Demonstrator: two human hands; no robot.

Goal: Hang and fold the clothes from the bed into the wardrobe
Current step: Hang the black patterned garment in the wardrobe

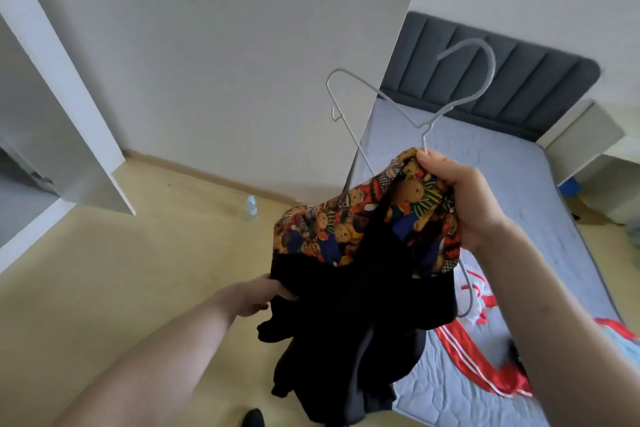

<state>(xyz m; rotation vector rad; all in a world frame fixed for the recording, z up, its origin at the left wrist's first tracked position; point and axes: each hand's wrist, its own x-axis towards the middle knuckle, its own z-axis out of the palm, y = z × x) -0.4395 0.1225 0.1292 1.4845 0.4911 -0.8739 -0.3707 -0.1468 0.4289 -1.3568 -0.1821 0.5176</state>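
I hold up a black garment (pixel 349 322) with a colourful teddy-bear-print lining (pixel 332 229) over the floor beside the bed (pixel 512 184). My right hand (pixel 460 198) grips the garment's collar together with the neck of a grey wire hanger (pixel 412 107), whose hook points up. One hanger shoulder sticks out to the left; the other runs down behind the cloth. My left hand (pixel 256 295) pinches the garment's black edge lower left. The open wardrobe (pixel 52 135) stands at the left.
A red garment with white stripes (pixel 485 357) and a white-and-red piece (pixel 474 298) lie on the grey mattress. A plastic bottle (pixel 251 206) stands on the yellow floor by the wall. A white bedside unit (pixel 585 139) sits at the right.
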